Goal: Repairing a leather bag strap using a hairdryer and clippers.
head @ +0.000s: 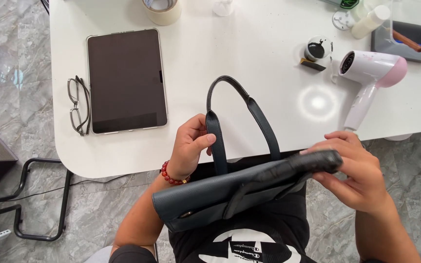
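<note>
While the left hand (pixel 189 144) pinches the handbag (pixel 239 192) handle (pixel 242 114), the right hand (pixel 356 170) should keep its closed grip steady on the bag's end.

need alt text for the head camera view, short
A seated person holds a dark leather handbag over their lap, left hand gripping one strap, right hand holding its end. On the white table beyond lie a tablet, glasses and a hair dryer.

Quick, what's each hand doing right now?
Left hand: closed on the dark bag's handle.
Right hand: closed on the bag's corner.
</note>
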